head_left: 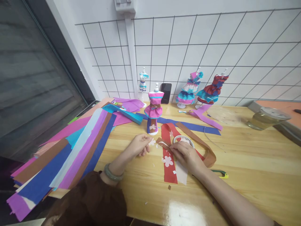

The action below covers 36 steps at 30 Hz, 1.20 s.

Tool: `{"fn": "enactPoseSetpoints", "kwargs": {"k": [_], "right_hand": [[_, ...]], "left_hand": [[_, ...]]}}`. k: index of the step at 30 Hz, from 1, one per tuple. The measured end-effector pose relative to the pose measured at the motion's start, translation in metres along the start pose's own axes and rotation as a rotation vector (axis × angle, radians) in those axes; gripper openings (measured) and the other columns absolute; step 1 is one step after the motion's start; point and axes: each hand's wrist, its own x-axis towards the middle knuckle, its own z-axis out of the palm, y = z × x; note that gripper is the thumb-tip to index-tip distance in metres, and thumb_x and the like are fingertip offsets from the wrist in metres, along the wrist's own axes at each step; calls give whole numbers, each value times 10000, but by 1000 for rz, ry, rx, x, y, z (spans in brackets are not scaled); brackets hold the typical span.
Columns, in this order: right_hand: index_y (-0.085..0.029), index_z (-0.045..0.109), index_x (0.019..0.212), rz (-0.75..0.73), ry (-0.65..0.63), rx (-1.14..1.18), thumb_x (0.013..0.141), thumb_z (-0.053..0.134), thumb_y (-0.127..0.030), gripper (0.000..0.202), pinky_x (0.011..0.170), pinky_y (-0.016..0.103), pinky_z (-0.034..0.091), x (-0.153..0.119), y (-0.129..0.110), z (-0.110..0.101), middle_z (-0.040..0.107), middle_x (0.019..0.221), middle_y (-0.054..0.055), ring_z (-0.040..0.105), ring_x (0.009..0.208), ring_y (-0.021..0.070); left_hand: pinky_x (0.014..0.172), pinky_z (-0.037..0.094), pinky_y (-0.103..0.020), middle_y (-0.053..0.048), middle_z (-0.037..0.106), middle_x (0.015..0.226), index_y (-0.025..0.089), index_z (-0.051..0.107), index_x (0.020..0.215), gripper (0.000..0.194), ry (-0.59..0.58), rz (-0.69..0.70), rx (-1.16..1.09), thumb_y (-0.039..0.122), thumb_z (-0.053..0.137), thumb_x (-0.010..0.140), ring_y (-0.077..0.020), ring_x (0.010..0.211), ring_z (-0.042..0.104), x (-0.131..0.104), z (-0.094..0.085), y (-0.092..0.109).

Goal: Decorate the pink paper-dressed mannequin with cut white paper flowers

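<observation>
My left hand (140, 145), with a green bangle (113, 173) on its wrist, pinches a small white paper flower (152, 142). My right hand (187, 154) grips the end of a short brown strip (162, 143) with a white sliver on it. Beneath that hand lie a red strip (166, 175), carrying another white flower (167, 161), and a roll of tape (191, 143), partly hidden. Just beyond my hands stands a small dress form (155, 108) in a pink dress, with a blue and brown lower part bearing a white flower.
Several coloured strips (94, 138) are heaped on the left. A phone (166, 93) leans on the tiled wall, between more dressed forms (142, 82) (213, 91). To the right are a brown strip (209, 157), yellow-handled scissors (223, 174) and a glass bowl (268, 118).
</observation>
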Motion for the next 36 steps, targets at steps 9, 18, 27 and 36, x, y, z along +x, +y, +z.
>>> {"fn": "enactPoseSetpoints", "kwargs": {"k": [9, 18, 27, 36], "right_hand": [[-194, 587, 920, -40, 34, -107, 880, 421, -191, 171, 683, 331, 434, -1, 2, 1, 618, 826, 78, 565, 778, 193], [-198, 571, 942, -37, 44, -99, 875, 425, -170, 164, 719, 351, 443, -1, 1, 0, 627, 856, 84, 577, 827, 208], [-186, 587, 923, -44, 72, -119, 884, 416, -197, 176, 734, 352, 453, -1, 2, 0, 636, 871, 91, 584, 821, 201], [-173, 586, 935, -52, 84, -134, 860, 464, -168, 144, 723, 330, 448, -2, 2, 0, 632, 865, 82, 582, 819, 190]], "left_hand": [[288, 283, -149, -130, 685, 761, 122, 544, 858, 588, -442, -328, -390, 673, 364, 756, -111, 428, 583, -12, 15, 10], [321, 272, -113, -108, 683, 833, 120, 545, 851, 213, -422, -234, -541, 278, 635, 740, -68, 477, 591, -14, 12, 8], [368, 353, -113, -123, 630, 1011, 172, 483, 1051, 340, -496, -178, -614, 271, 616, 754, -168, 765, 659, -14, 14, 8], [534, 484, -188, -124, 600, 1068, 154, 508, 936, 133, -606, -130, -840, 182, 500, 806, -242, 975, 601, -12, 15, 2]]}}
